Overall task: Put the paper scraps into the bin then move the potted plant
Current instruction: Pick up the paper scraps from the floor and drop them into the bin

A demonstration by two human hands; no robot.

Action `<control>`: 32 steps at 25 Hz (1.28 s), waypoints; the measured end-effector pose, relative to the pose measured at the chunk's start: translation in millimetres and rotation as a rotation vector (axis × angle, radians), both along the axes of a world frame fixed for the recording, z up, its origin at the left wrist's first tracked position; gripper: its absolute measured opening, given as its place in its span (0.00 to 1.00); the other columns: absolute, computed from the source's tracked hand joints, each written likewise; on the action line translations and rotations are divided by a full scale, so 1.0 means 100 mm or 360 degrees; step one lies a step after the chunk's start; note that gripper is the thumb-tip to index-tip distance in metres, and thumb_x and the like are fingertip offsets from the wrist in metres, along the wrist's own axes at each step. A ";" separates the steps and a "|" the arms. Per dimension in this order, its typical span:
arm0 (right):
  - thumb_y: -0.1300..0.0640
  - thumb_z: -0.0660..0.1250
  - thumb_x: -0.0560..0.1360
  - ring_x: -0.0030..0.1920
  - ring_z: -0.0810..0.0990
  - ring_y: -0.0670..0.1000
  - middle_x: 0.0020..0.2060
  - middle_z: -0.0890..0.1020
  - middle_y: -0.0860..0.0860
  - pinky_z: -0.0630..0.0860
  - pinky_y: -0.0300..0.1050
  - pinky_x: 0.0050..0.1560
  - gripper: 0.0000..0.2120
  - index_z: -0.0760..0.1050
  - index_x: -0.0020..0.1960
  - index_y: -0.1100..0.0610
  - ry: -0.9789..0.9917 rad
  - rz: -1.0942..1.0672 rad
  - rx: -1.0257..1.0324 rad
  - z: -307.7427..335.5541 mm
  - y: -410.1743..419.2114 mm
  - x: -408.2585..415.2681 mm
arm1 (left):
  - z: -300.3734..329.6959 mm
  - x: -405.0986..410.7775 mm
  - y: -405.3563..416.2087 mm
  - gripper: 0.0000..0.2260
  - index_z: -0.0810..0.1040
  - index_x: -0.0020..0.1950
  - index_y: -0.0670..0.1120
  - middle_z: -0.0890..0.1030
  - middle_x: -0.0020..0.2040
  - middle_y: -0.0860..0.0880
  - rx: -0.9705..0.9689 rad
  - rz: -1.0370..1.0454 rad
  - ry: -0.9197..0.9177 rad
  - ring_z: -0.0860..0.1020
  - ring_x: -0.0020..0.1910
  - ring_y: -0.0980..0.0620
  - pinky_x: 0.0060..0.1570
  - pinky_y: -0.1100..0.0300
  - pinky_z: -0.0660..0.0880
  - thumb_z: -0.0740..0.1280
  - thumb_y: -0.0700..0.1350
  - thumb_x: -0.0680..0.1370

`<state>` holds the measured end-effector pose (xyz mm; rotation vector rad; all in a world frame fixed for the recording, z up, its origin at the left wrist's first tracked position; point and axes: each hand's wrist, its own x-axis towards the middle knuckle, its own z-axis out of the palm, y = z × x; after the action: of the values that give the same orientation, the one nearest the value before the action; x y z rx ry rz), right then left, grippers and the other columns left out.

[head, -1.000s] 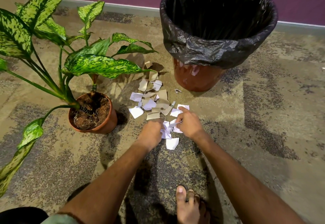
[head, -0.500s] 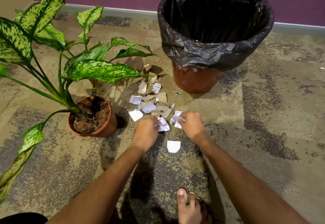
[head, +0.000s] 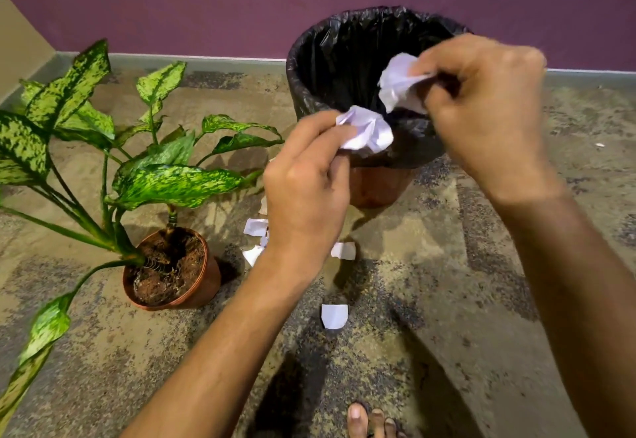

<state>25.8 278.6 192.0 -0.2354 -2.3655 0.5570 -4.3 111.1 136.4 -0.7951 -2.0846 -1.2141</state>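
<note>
Purple wall behind, each hand (head: 306,193) (head: 488,110) pinches paper scraps (head: 366,131) above bin (head: 309,69).

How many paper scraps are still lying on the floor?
4 in plain view: one near the foot, one right of the left wrist, two left of it. The left hand may hide more; both hands hold scraps too.

Bin (head: 309,69) mouth gapes open under both hands; potted plant (head: 172,265) leaves crowd the left, floor (head: 481,265) right lies bare.
</note>
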 end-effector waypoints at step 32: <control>0.37 0.69 0.66 0.76 0.50 0.62 0.77 0.53 0.59 0.50 0.61 0.74 0.49 0.51 0.77 0.56 -0.1590 0.0572 0.0036 -2.59 -0.73 0.46 | -1.29 0.54 -0.17 0.13 0.79 0.57 0.43 0.76 0.64 0.47 -0.0505 -0.0197 -0.0706 0.69 0.67 0.49 0.67 0.46 0.68 0.63 0.37 0.75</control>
<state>72.3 206.1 -67.4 -0.0724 -3.4238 0.6758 49.8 93.7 7.4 -0.8641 -2.6727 -1.2256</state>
